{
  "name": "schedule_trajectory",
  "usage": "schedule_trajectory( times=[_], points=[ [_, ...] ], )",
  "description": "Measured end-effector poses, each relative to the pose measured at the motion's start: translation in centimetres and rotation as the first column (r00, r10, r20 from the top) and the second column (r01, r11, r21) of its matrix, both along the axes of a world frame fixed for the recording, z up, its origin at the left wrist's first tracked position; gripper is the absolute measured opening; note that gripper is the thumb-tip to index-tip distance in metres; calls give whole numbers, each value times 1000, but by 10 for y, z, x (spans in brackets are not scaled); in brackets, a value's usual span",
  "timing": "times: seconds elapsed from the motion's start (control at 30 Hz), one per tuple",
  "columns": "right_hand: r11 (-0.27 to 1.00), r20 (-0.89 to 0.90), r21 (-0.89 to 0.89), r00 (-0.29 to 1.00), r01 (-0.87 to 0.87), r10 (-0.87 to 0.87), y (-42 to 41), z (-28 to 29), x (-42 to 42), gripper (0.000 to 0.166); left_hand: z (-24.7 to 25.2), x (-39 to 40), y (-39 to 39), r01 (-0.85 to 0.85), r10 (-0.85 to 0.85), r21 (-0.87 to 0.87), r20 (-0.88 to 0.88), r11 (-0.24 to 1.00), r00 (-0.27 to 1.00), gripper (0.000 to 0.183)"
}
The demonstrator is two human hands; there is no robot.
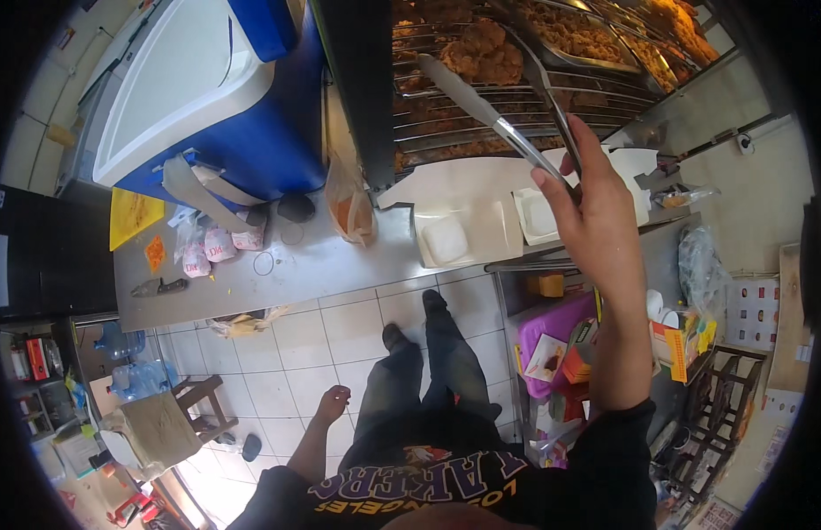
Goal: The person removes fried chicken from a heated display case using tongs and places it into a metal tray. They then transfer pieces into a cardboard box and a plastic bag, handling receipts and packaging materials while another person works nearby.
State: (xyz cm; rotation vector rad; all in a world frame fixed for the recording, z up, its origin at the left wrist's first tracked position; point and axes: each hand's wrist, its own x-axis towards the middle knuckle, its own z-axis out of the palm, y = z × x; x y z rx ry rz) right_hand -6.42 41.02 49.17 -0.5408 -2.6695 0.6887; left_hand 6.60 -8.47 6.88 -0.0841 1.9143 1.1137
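In my right hand [599,199] is a pair of metal tongs [516,136], raised toward a lit warmer. Their two arms are spread, one on each side of a piece of fried chicken [486,56] on a wire rack [443,106]; whether they touch it I cannot tell. Below the tongs lies an unfolded takeaway box [476,228] with a wrapped white portion, perhaps rice [445,240], inside. A second such box [524,228] is partly hidden behind my right hand. My left hand [334,403] hangs beside my leg, fingers curled, with nothing visible in it.
A blue cooler [251,132] stands on the steel counter [324,265], near wrapped bundles [218,245], a knife [158,287] and a bag of orange food [350,215]. Right of my legs, a shelf holds a purple basket [549,338]. At left is a wooden stool [205,407].
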Motion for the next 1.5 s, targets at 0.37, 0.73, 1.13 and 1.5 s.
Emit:
schedule_trajectory(
  times=[0.37,0.73,1.13,1.5],
  points=[
    [878,14,467,993,-107,114,32,-55,74,77,-4,14,-6,-13,16,-37,93,999,996,23],
    [719,568,496,808,-487,156,81,-105,80,67,11,4,13,-14,23,-63,144,998,989,24],
    [744,609,426,771,-515,185,78,-110,57,59,8,-13,27,38,-28,-74,142,997,990,24],
    [937,392,-36,858,-347,333,68,-11,72,64,-19,4,29,-17,18,-23,79,1000,997,24]
  ],
)
